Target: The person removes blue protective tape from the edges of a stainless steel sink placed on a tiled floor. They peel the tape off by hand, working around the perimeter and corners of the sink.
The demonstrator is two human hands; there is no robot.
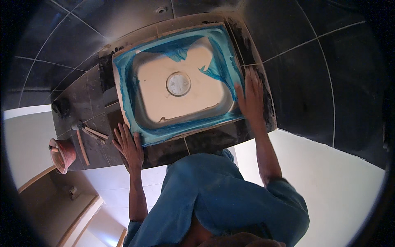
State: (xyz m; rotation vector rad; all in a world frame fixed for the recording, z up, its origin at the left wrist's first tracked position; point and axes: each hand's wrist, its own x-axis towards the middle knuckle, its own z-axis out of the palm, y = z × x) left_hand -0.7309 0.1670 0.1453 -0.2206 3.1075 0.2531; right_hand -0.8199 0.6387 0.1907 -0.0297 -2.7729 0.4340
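A rectangular sink [148,96] sits in the dark tiled counter, slightly turned. Torn blue protective film [142,136] clings to its rim and walls, and a round drain [178,84] shows in its pale floor. My left hand [128,144] lies flat with fingers spread at the sink's near left corner, its fingertips by the rim. On the right side my right hand [251,94] rests with fingers stretched out along the sink's right edge, the thumb touching the blue film. Neither hand holds anything.
On the counter's left lie a mallet [77,126] and several wooden-handled tools [95,132]. A reddish bucket [63,155] with a handle sticking out stands at the left edge. Dark tiled walls [296,74] rise behind and to the right. Rough gaps border the sink.
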